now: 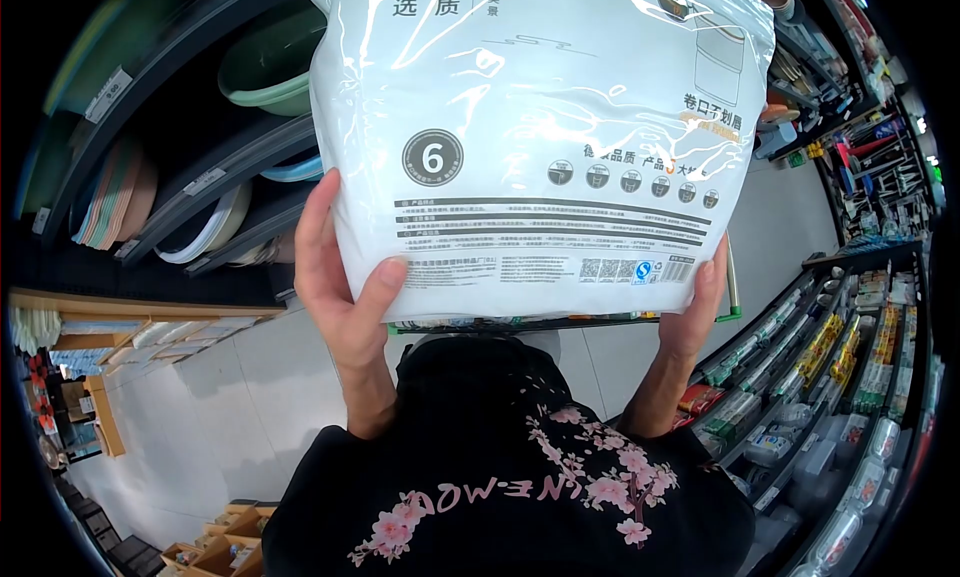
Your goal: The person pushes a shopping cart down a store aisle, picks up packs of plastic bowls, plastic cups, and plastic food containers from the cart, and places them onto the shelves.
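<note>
Head view: left hand and right hand, part-curled, clasp the white package by its near sides, whose slick surface could cause slippage.

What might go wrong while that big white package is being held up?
The glossy white package might slip, since the left hand and right hand grip only its lower sides. It also blocks much of the view, so swinging it left could perhaps bump the green basin.
</note>
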The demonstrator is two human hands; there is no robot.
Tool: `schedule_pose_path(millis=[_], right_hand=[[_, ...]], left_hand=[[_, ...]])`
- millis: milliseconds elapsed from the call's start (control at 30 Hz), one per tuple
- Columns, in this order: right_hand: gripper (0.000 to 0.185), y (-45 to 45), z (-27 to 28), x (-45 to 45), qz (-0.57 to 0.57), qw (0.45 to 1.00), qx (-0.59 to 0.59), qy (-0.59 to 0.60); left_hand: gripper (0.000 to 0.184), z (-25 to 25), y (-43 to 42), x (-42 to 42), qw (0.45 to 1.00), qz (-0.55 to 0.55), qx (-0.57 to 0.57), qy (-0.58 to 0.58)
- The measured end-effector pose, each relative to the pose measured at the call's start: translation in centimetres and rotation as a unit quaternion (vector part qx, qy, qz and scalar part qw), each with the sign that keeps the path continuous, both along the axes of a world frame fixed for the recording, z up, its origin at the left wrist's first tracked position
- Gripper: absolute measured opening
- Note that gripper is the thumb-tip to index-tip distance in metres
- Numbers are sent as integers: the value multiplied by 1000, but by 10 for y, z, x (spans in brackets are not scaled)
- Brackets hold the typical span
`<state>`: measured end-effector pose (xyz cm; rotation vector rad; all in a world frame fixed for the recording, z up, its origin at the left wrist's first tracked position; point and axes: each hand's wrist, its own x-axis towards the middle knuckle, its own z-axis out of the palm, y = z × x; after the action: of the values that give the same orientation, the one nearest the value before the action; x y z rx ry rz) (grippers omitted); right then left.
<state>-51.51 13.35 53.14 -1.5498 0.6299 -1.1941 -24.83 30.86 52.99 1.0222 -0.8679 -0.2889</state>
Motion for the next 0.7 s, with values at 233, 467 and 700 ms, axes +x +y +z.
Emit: schedule_pose_path(millis=[233,467,700], right_hand=[[82,2,0,0,-2,999,-27,17],[92,2,-2,-1,9,999,-40,16],[100,3,-1,-2,43,998,-29,27]], left_hand=[[80,0,2,3,1000,-6,-10,28],[79,-3,5,6,998,-18,-29,48],[78,-5,7,8,996,-18,-51,68]])
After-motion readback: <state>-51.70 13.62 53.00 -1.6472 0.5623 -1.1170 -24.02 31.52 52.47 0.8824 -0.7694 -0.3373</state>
